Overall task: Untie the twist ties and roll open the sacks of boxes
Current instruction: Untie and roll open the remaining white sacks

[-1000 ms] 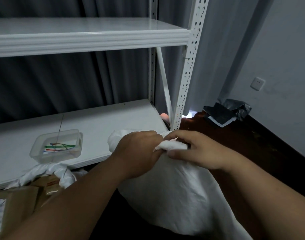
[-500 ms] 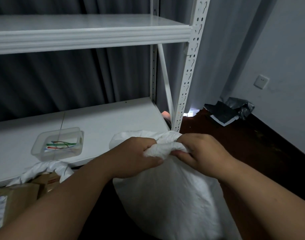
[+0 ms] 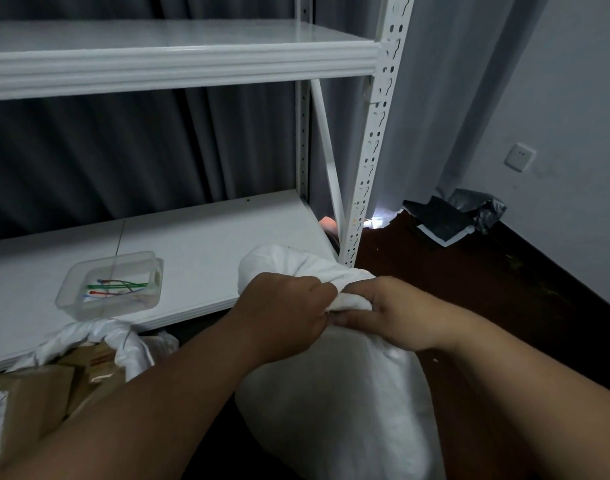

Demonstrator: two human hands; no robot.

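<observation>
Gripping: both hands, left hand [image 3: 282, 317] and right hand [image 3: 397, 313], clutch white sack [image 3: 341, 403] neck.
Done: left sack [image 3: 99, 337] rolled open, boxes showing.
Left: roll this one.

We have one head-worn view, facing forward and down at close range: both hands sit near centre, the white shelving rack [image 3: 372, 140] toward 12 o'clock.

White shelving rack [image 3: 372, 168], wall socket [image 3: 520, 157]
</observation>
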